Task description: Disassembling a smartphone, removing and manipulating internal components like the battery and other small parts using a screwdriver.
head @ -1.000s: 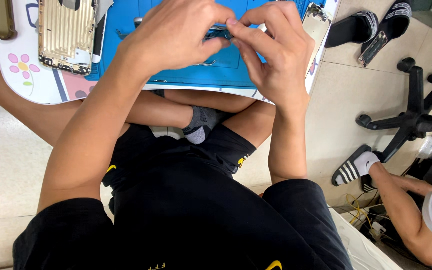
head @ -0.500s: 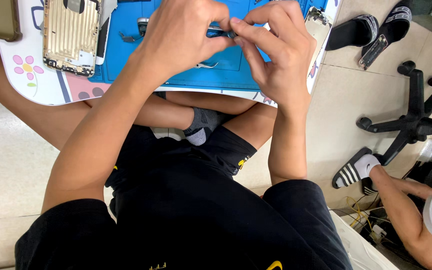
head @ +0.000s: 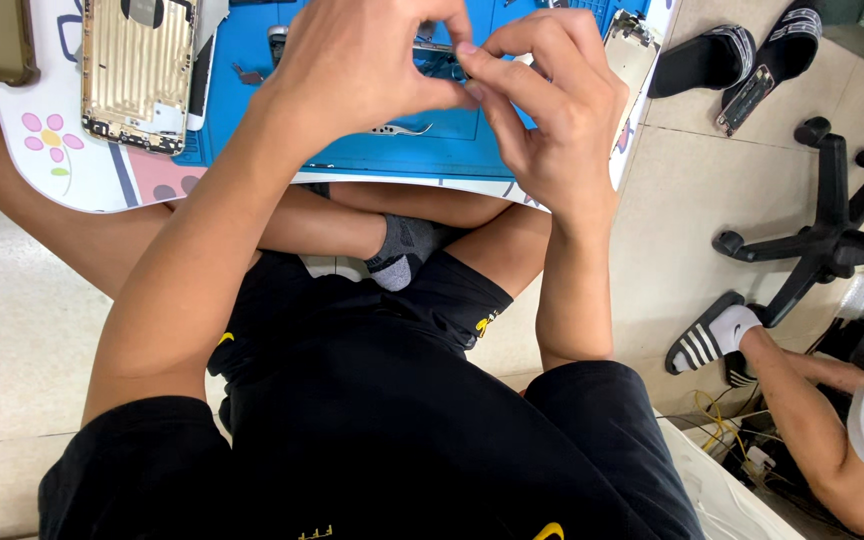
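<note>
My left hand (head: 357,60) and my right hand (head: 552,100) meet over a blue work mat (head: 452,140) on a low white table (head: 62,170). Together their fingertips pinch a small dark metal part (head: 439,52), mostly hidden by the fingers. A pair of metal tweezers (head: 402,129) lies on the mat just below my hands. A gold phone housing (head: 140,72) lies open-side up on the table's left part, apart from both hands.
Another phone part (head: 634,55) rests at the table's right edge. Black slippers (head: 742,55) lie on the floor at top right, beside a black chair base (head: 832,230). Another person's leg and sandalled foot (head: 712,335) are at the right. My crossed legs lie under the table.
The view has shifted slightly, so my hands and the table sit higher in the frame. Both hands stay pinched on the small part, with fingers adjusting a little.
</note>
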